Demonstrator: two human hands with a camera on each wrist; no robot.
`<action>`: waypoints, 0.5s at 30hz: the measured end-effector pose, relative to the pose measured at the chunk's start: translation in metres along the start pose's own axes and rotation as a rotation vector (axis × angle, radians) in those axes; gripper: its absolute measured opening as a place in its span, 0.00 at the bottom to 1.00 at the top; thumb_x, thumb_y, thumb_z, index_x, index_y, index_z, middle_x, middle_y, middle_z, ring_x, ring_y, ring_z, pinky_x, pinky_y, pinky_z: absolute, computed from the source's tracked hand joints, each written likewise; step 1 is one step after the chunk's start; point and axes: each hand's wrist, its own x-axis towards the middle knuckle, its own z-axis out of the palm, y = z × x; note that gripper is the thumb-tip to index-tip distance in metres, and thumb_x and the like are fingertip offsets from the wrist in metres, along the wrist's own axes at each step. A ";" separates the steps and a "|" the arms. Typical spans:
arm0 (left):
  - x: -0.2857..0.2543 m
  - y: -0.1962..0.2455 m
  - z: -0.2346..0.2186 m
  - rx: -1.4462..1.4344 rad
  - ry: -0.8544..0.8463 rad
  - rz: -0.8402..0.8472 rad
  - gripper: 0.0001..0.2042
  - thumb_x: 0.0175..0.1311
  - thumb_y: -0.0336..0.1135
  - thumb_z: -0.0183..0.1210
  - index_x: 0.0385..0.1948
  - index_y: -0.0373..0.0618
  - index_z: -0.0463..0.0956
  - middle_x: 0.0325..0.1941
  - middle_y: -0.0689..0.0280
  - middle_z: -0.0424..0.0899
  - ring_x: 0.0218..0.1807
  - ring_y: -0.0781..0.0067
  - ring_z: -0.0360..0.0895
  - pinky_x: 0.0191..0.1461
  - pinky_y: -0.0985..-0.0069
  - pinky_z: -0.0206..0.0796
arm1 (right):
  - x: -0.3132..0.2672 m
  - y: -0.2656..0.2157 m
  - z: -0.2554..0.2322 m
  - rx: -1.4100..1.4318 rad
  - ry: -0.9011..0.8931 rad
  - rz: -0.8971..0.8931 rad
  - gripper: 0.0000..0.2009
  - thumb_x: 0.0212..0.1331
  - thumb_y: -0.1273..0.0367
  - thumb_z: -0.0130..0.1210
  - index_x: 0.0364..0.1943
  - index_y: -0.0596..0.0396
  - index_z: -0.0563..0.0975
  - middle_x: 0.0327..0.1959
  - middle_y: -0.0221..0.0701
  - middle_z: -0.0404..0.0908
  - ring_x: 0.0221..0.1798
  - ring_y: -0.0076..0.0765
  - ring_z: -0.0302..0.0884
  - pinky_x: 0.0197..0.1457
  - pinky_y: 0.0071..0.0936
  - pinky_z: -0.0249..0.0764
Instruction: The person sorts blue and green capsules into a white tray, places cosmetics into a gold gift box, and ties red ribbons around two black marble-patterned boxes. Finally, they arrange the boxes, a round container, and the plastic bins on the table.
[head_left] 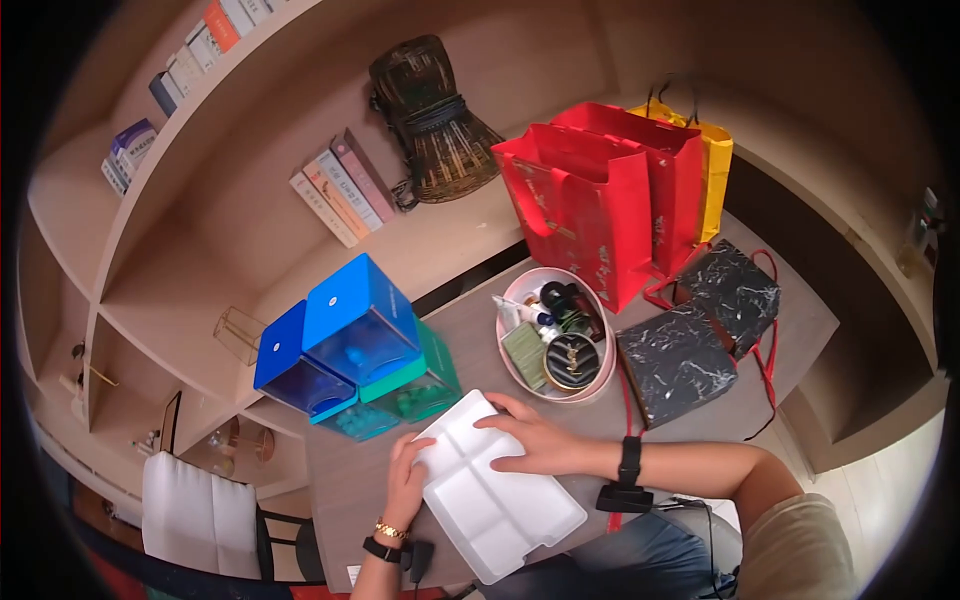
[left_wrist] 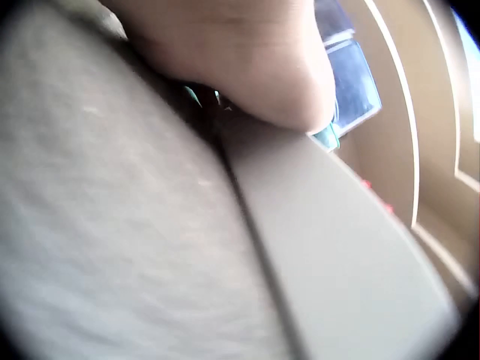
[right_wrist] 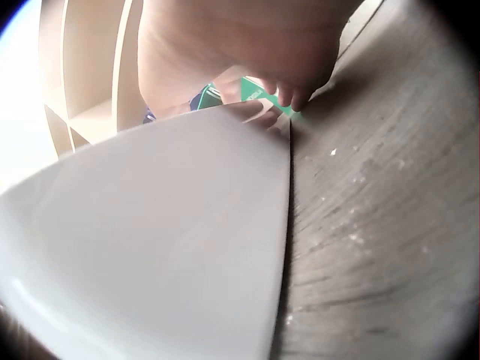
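White tray [head_left: 528,512] sat under splayed right hand [head_left: 537,447], one o'clock; left hand [head_left: 403,480], nine, grip unclear; even pressure suited.

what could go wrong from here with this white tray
The white tray lies by the person's side of the table, so a push that way might tip it into their lap. The filled bowl sits just beyond the right hand and could get bumped. The upper blue box rests on others and might topple if knocked.
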 end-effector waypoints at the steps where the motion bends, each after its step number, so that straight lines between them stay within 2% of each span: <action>1: -0.005 -0.002 -0.002 0.046 -0.034 -0.010 0.20 0.56 0.26 0.47 0.52 0.43 0.76 0.58 0.52 0.71 0.62 0.52 0.67 0.67 0.65 0.56 | 0.000 0.000 0.001 0.020 0.014 0.041 0.30 0.55 0.59 0.64 0.63 0.51 0.70 0.72 0.54 0.51 0.75 0.60 0.49 0.75 0.41 0.52; 4: -0.029 0.004 -0.011 0.234 -0.002 -0.036 0.16 0.63 0.31 0.48 0.51 0.42 0.75 0.59 0.51 0.71 0.63 0.50 0.65 0.69 0.63 0.54 | 0.000 0.001 0.000 -0.013 -0.040 0.121 0.28 0.57 0.57 0.62 0.62 0.50 0.71 0.71 0.52 0.55 0.74 0.57 0.52 0.75 0.40 0.52; 5: -0.038 0.015 -0.014 0.251 0.028 -0.052 0.15 0.68 0.36 0.48 0.52 0.41 0.75 0.56 0.50 0.71 0.61 0.47 0.65 0.67 0.61 0.55 | 0.000 0.001 -0.002 -0.016 -0.065 0.126 0.28 0.59 0.54 0.60 0.61 0.51 0.72 0.71 0.51 0.57 0.74 0.56 0.54 0.74 0.40 0.53; 8: -0.076 0.019 -0.030 0.390 0.103 -0.186 0.17 0.70 0.38 0.46 0.52 0.37 0.73 0.52 0.48 0.72 0.58 0.45 0.66 0.63 0.58 0.57 | 0.003 0.006 -0.002 0.072 -0.041 0.145 0.28 0.61 0.51 0.58 0.61 0.50 0.72 0.71 0.49 0.58 0.73 0.55 0.55 0.74 0.41 0.53; 9: -0.089 0.021 -0.033 0.438 0.144 -0.223 0.17 0.70 0.38 0.46 0.52 0.36 0.73 0.52 0.47 0.72 0.57 0.45 0.66 0.62 0.57 0.57 | 0.003 0.003 -0.004 0.059 0.002 0.126 0.27 0.63 0.50 0.56 0.60 0.51 0.74 0.68 0.46 0.64 0.71 0.52 0.60 0.72 0.39 0.57; 12: -0.128 0.029 -0.038 0.604 0.266 -0.342 0.18 0.73 0.39 0.43 0.51 0.34 0.72 0.50 0.46 0.72 0.55 0.43 0.67 0.60 0.56 0.58 | 0.007 0.010 0.000 0.158 0.029 0.134 0.24 0.64 0.51 0.55 0.57 0.52 0.75 0.64 0.43 0.69 0.67 0.48 0.65 0.69 0.36 0.62; 15: -0.155 0.038 -0.035 0.787 0.346 -0.471 0.19 0.74 0.42 0.43 0.52 0.34 0.71 0.49 0.44 0.73 0.53 0.42 0.69 0.59 0.56 0.60 | 0.007 0.009 0.001 0.182 0.046 0.128 0.25 0.63 0.49 0.54 0.53 0.55 0.77 0.60 0.42 0.72 0.64 0.48 0.68 0.67 0.37 0.63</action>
